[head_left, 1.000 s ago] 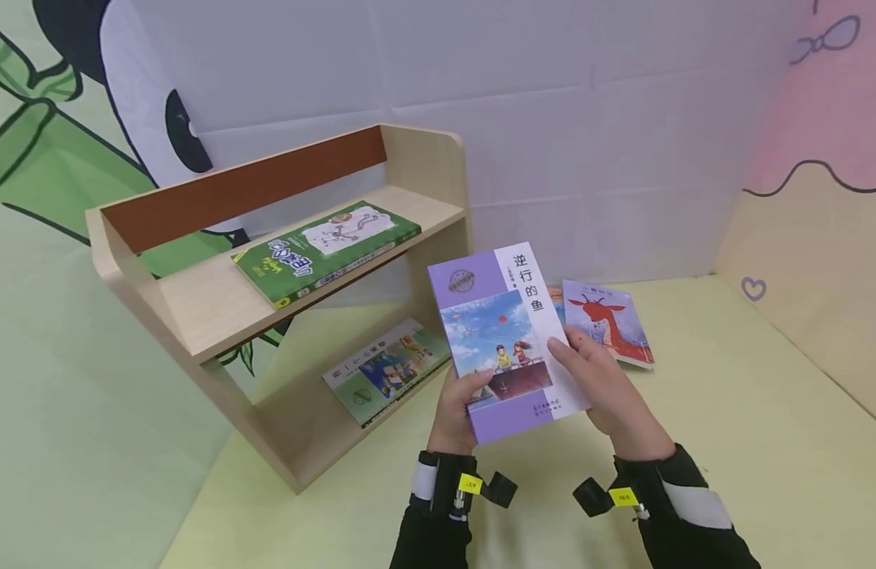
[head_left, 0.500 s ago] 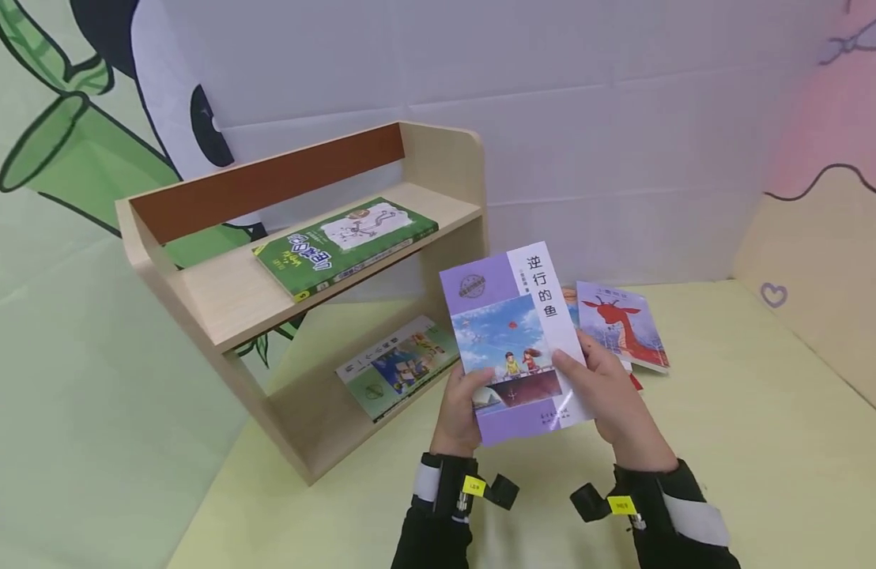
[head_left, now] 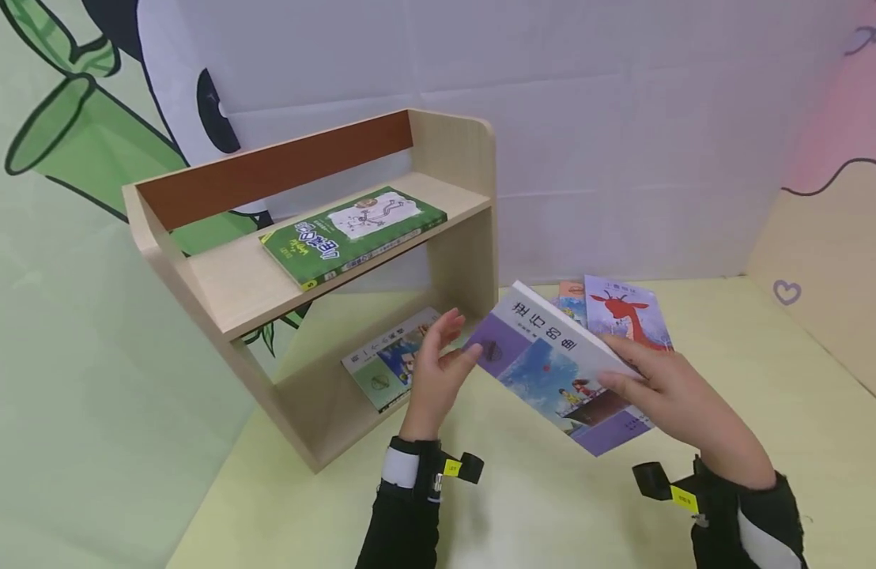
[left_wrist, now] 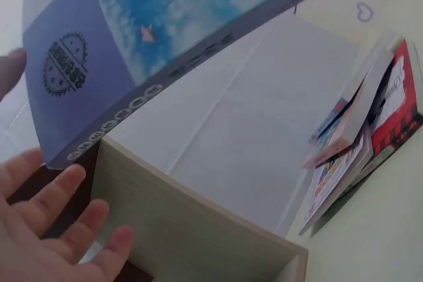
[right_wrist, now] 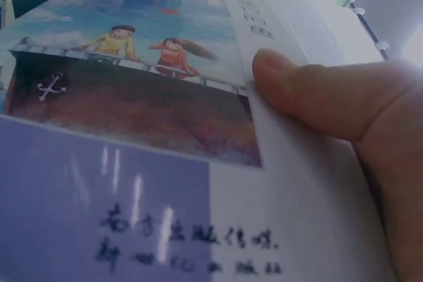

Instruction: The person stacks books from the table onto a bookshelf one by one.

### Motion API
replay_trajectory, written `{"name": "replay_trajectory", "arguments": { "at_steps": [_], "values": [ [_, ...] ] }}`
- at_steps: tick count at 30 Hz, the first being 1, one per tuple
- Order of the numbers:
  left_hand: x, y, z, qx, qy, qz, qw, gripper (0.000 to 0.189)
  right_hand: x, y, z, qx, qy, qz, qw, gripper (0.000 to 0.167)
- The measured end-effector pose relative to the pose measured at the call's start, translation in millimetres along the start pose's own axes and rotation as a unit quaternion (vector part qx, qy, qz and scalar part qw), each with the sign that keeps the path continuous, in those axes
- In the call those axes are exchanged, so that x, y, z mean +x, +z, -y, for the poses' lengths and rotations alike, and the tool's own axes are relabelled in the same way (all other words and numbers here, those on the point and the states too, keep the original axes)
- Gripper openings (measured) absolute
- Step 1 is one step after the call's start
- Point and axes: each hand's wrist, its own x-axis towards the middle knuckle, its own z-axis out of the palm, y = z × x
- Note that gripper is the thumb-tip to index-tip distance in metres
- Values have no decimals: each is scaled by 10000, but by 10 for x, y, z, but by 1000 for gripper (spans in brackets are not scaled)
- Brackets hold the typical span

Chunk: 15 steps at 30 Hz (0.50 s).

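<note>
My right hand (head_left: 683, 395) holds a purple and white book (head_left: 545, 371) by its white side, thumb on the front cover and the other fingers hidden beneath. The book is tilted, its picture of two children facing up. Beside the book's left corner is my left hand (head_left: 434, 383), its fingers spread and loosely bent. In the left wrist view those fingers (left_wrist: 56, 196) are apart from one another, just below the book's corner, and the thumb is on its other side. Whether the left fingertips touch the cover I cannot tell.
A two-tier wooden bookshelf (head_left: 455, 146) stands at left. A green book (head_left: 353, 229) lies on its upper shelf, a green-grey book (head_left: 381, 363) on the lower one. Behind my right hand, a giraffe book (head_left: 626, 308) overlaps other books, including a red one (left_wrist: 396, 97).
Both hands held the purple book upright earlier. My left hand has let go and moved left, while my right hand has moved right and turned the book counter-clockwise.
</note>
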Motion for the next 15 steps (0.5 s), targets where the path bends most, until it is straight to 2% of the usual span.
{"name": "replay_trajectory", "arguments": {
  "at_steps": [2,4,8,11,15],
  "values": [
    [47,-37,-32,488,226,431,9976,62,10,-43,17,-194,-122,273,9994,48],
    [75,-65,-64,786,304,929,9921,62,18,-73,36,-406,-278,462,9977,47],
    [67,-80,-110,920,231,1797,9791,57,33,-111,91,-945,-446,682,9922,51],
    [34,-56,-84,740,235,2155,9734,51,64,-113,145,-1227,-574,819,9874,52],
    [-27,-39,-36,524,95,2205,9739,46,97,-102,202,-1403,-773,916,9828,50]
  ]
}}
